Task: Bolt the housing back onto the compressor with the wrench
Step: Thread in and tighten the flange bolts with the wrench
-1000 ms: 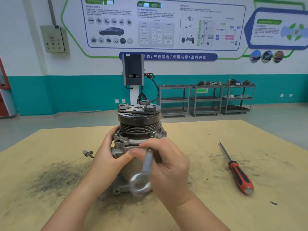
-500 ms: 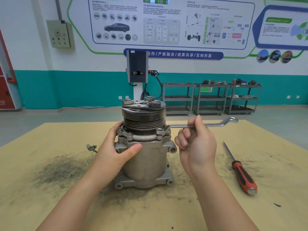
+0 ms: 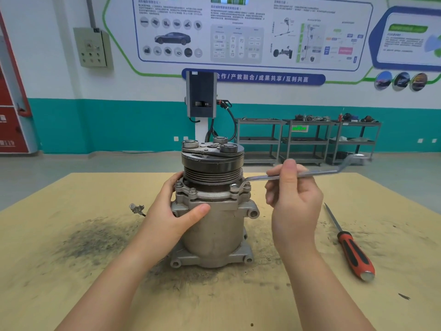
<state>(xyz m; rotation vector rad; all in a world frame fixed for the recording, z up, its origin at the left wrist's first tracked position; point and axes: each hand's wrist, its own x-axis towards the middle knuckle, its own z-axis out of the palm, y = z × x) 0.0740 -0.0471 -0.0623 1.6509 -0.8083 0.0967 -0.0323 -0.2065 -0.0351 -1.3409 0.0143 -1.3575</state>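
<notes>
A grey metal compressor (image 3: 214, 230) stands upright in the middle of the wooden table, with a black grooved pulley (image 3: 212, 168) on top. Its housing flange (image 3: 210, 197) carries several bolts around the rim. My left hand (image 3: 176, 211) grips the compressor body from the left, thumb across the front. My right hand (image 3: 293, 199) holds the shaft of a silver ring wrench (image 3: 319, 173), thumb up behind it. The wrench's near ring sits on a bolt (image 3: 247, 185) at the flange's right side, and its far end points right.
A red and black screwdriver (image 3: 350, 249) lies on the table (image 3: 71, 283) to the right of my right arm. A small metal fitting (image 3: 136, 208) lies left of the compressor. Dark grime stains the table around the base. Shelving carts stand far behind.
One second ago my right hand held the wrench pointing toward me in front of the compressor. It has since swung out to the right, with the ring on the right-side flange bolt.
</notes>
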